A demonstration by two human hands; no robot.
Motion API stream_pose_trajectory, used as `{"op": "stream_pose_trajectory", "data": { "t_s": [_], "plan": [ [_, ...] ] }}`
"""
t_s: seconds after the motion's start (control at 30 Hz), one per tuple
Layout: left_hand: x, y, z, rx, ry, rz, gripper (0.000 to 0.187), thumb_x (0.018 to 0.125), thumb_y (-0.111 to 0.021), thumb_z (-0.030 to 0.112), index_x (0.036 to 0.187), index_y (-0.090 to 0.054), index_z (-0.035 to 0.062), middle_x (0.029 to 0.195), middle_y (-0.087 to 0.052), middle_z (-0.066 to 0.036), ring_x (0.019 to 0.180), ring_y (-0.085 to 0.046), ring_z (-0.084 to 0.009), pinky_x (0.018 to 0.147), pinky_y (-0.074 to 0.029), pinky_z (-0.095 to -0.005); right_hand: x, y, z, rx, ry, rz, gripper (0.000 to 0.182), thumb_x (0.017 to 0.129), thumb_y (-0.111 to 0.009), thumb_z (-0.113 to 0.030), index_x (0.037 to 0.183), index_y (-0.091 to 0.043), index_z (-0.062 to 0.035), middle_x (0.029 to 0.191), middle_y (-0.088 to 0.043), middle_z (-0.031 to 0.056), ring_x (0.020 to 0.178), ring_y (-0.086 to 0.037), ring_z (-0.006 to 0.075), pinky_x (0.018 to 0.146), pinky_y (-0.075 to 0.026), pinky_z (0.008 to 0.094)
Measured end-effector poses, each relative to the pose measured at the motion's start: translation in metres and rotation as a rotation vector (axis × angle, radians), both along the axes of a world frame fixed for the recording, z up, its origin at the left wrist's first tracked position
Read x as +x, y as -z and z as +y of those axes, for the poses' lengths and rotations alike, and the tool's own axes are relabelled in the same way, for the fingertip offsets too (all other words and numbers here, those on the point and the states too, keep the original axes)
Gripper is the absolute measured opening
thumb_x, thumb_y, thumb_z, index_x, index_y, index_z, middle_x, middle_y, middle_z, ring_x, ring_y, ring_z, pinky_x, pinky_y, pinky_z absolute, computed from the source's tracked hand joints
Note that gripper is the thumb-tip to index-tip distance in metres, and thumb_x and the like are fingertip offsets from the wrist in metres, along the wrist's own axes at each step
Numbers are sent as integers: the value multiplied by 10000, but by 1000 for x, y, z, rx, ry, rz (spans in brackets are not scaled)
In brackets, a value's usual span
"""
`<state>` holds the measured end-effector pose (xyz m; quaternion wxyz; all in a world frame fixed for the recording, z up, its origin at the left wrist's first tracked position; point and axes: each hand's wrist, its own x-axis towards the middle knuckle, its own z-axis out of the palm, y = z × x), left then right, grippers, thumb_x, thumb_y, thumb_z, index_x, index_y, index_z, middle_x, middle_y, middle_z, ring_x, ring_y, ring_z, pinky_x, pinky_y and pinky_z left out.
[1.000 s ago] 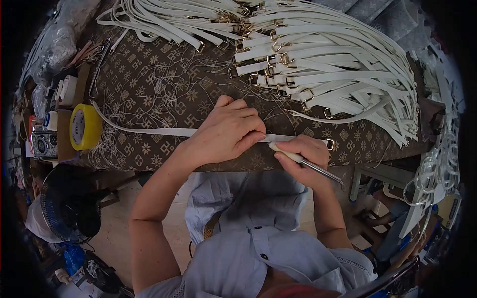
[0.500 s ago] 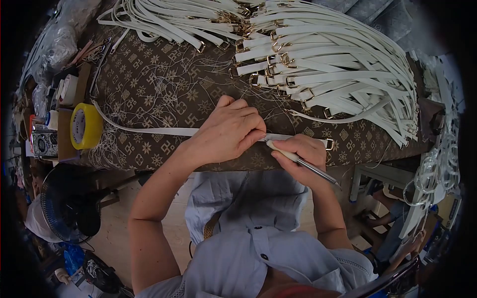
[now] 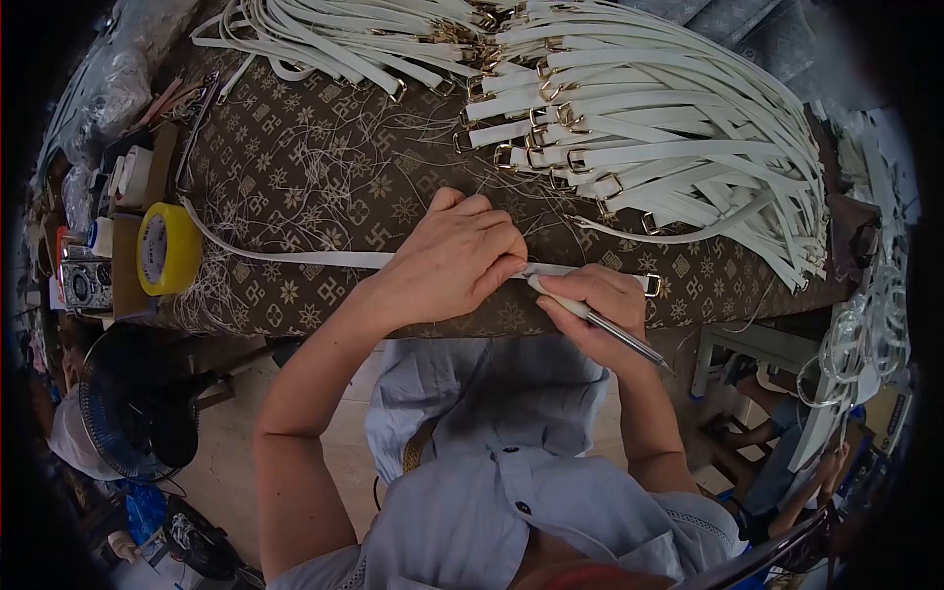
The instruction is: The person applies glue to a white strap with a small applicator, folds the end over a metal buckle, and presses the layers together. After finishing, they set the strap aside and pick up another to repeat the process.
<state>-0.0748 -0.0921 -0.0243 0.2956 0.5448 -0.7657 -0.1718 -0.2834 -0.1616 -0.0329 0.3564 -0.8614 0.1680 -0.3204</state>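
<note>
A narrow white belt (image 3: 324, 259) with a gold buckle (image 3: 652, 285) lies along the front of the patterned cloth. My left hand (image 3: 457, 251) is closed on its middle, fingers bent and pressed together. In my right hand (image 3: 600, 305) is a pen-like tool (image 3: 619, 334) with a pale front part and a metal shaft that points back towards me. Its pale tip touches or nearly touches the belt, right beside my left fingertips. The lower fingers of the right hand rest over the belt near the buckle.
Many white belts with gold buckles (image 3: 688, 147) are heaped at the back and right. Loose threads (image 3: 324, 167) litter the brown patterned cloth (image 3: 413, 211). At the left stand a yellow tape roll (image 3: 169, 249) and a black fan (image 3: 143, 403). Another person's arm (image 3: 811, 492) shows lower right.
My hands, the belt and the tool stay almost in place; the tool has shifted very slightly. At lower right, the other person's arm and hand have moved a little.
</note>
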Motion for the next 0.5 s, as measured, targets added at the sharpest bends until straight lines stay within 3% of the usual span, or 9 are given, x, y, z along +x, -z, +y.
{"op": "stream_pose_trajectory", "data": {
  "t_s": [0.33, 0.4, 0.47, 0.5],
  "plan": [
    [1, 0, -1, 21, -4, 12, 72, 866, -604, 147, 831, -563, 99, 760, -538, -23, 759, -485, -215, 764, -330, -338, -2, 0, 0, 44, 15, -47, 263, 680, -764, -7, 928, -687, -50, 724, -647, 85, 578, -610, 189, 507, -463, 267],
    [5, 3, -2, -43, -238, 233, 127, 872, -606, 171, 807, -578, 66, 728, -562, -40, 689, -519, -232, 736, -370, -352, -6, 0, 0, 84, 19, -62, 257, 692, -760, -9, 934, -687, -49, 723, -648, 80, 577, -606, 174, 511, -457, 259],
    [20, 2, -1, 121, -619, 784, 150, 861, -633, 191, 823, -590, 51, 719, -570, -48, 660, -539, -229, 726, -389, -352, -11, 2, 1, 233, 96, -203, 230, 730, -735, -9, 951, -679, -33, 704, -634, 62, 567, -563, 125, 509, -419, 235],
    [27, -5, 0, 48, -699, 812, 131, 827, -671, 192, 841, -619, 72, 743, -585, -28, 704, -557, -198, 741, -387, -345, -14, 5, 0, 233, 105, -207, 230, 730, -735, -9, 951, -679, -33, 704, -634, 62, 567, -563, 125, 509, -419, 235]
  ]
}}
